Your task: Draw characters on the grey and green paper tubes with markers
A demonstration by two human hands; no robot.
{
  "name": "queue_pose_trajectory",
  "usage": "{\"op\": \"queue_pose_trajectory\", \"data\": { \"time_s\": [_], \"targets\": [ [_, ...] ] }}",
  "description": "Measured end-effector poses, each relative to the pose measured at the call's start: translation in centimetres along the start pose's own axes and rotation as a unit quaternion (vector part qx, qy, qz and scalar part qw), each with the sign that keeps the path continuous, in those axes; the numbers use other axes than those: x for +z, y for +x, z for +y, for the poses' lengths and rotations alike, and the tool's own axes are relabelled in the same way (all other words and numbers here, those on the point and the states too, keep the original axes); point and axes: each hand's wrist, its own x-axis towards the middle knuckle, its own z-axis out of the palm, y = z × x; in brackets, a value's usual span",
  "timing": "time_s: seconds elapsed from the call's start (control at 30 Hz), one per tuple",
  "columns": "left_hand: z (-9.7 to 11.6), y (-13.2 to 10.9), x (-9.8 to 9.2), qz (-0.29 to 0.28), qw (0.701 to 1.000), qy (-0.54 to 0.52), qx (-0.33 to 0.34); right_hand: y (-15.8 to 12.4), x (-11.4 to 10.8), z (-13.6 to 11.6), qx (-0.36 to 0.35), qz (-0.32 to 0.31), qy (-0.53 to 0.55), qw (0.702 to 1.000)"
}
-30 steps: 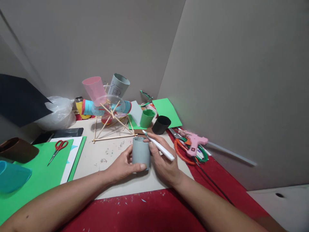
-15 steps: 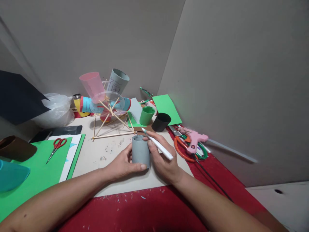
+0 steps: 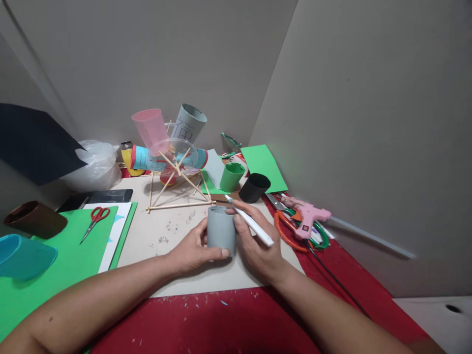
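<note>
— What are the fingers doing?

— The left hand point(image 3: 191, 250) is closing round the grey cup point(image 3: 221, 230), with the thumb lying across the cup's near side low down and the other fingers curling behind its left wall. The right hand point(image 3: 258, 246) is pinching a white pen point(image 3: 250, 227), and its fingertips are resting against the cup's right side, near the rim.

— Where is the cup sitting relative to them?

— Directly between the two hands and touching both. It is standing upright on the beige board point(image 3: 165, 236), so its long axis is running vertically and its mouth is facing up.

— And the pen?

— It is slanting. The tip is pointing up and left and is sitting right at the cup's far right rim, while the back end is sticking out to the right, past the knuckles. I cannot tell whether the tip is actually touching the rim.

— Which hand is nearer?

— Both are in contact. The left seems to be doing the gripping, and the right is only steadying.

— What is lying beyond?

— Just behind the cup a stick frame point(image 3: 177, 182) is carrying several cups. To its right a green cup point(image 3: 231, 177) and a black cup point(image 3: 254, 188) are sitting close together. Further right a pink glue gun point(image 3: 306, 219) is lying over orange scissors point(image 3: 287, 231).
</note>
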Motion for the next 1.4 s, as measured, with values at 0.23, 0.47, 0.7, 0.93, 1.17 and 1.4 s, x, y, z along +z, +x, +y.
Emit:
{"op": "queue_pose_trajectory", "data": {
  "time_s": [0.23, 0.47, 0.7, 0.93, 1.17, 1.4],
  "targets": [
    [0.3, -0.1, 0.1, 0.009, 1.0, 0.003, -0.017, 0.2, -0.2, -0.1, -0.006, 0.001, -0.022, 1.0],
    [0.4, -0.1, 0.1, -0.01, 1.0, -0.014, -0.014, 0.2, -0.3, -0.2, -0.008, 0.003, -0.043, 0.999],
    [0.3, -0.1, 0.1, -0.011, 1.0, -0.007, -0.015, 0.3, -0.3, -0.3, -0.016, -0.001, -0.042, 0.999],
    [0.2, -0.1, 0.0, -0.006, 0.999, -0.021, -0.025, 0.3, -0.5, -0.4, -0.017, -0.01, -0.047, 0.999],
    [0.1, 0.0, 0.0, 0.0, 0.999, -0.044, -0.028, 0.4, -0.5, -0.9, -0.02, 0.003, -0.046, 0.999],
    [0.7, 0.2, 0.2, 0.033, 0.996, -0.069, -0.039, 0.1, -1.3, -1.8, -0.031, 0.062, -0.056, 0.996]
  ]
}}
